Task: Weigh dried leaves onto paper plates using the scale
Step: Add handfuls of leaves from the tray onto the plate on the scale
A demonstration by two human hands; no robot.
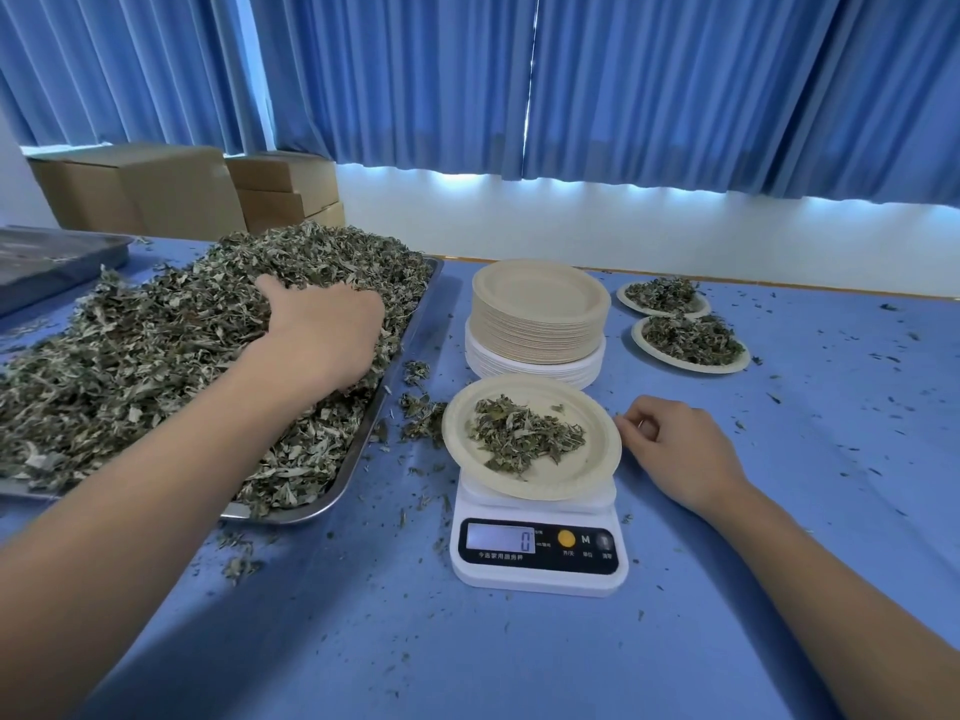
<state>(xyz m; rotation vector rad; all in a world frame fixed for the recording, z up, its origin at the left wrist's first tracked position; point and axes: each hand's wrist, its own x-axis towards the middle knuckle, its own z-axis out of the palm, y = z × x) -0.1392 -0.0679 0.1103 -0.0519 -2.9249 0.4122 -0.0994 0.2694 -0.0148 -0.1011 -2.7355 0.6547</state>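
Here the dried grey-green leaves (156, 356) lie in a big loose heap on a long shallow steel tray (358, 454) at the left of the blue table (519, 667). A small portion of them (524, 433) already sits in the round beige paper plate (608, 459) on the white digital kitchen scale (540, 569), whose display (501, 540) shows 0.

The left hand (327, 330) is palm-down on the heap near the tray's far right corner. Its fingers are sunk into the leaves, so I cannot tell whether they have closed on a handful. The right hand (675, 444) rests on the table just beside the plate's right rim, fingers loosely curled, with nothing visibly held.

From the left hand, the plate lies to the right and nearer the person, just past the tray's right rim. The tray's long axis runs away from the person. The right hand is nearer the plate, but the left is the one in the leaves, so a short carry over that rim likely comes next.

Behind the scale stands a tall stack of beige and white paper plates (540, 314). Two filled plates (691, 343) sit farther right, and leaf crumbs are scattered across the table.
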